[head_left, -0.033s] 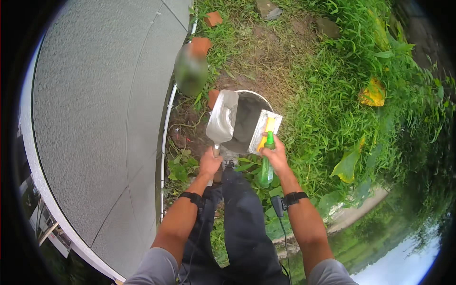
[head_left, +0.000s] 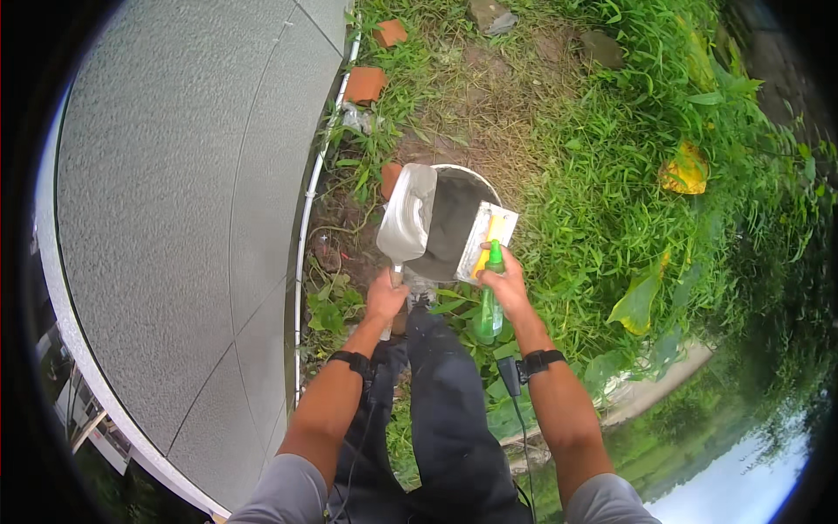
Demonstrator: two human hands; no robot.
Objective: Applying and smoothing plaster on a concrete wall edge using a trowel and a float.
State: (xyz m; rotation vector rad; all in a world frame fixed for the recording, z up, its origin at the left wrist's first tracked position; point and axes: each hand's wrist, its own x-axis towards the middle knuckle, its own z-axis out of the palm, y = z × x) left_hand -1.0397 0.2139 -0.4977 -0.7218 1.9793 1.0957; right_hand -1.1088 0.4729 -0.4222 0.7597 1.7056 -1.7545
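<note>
My left hand (head_left: 385, 297) is closed round the handle of a pale metal scoop (head_left: 406, 214), whose bowl overlaps the left rim of a round bucket (head_left: 463, 168). Grey wet mortar (head_left: 456, 210) shows inside the bucket. In my right hand (head_left: 508, 284) are two things together: a flat plastering trowel (head_left: 476, 249) with a yellow handle, and a green spray bottle (head_left: 489, 314) that hangs down beside the palm. The trowel's blade lies over the bucket's right edge, spattered with grey. Whether it touches the rim I cannot tell.
A grey textured wall (head_left: 175, 218) stands at the left, with a white pipe (head_left: 307, 210) along its foot. Orange brick pieces (head_left: 365, 85) lie near it. Dense green plants (head_left: 611, 210) grow at the right. A cable (head_left: 525, 445) hangs beside my right leg.
</note>
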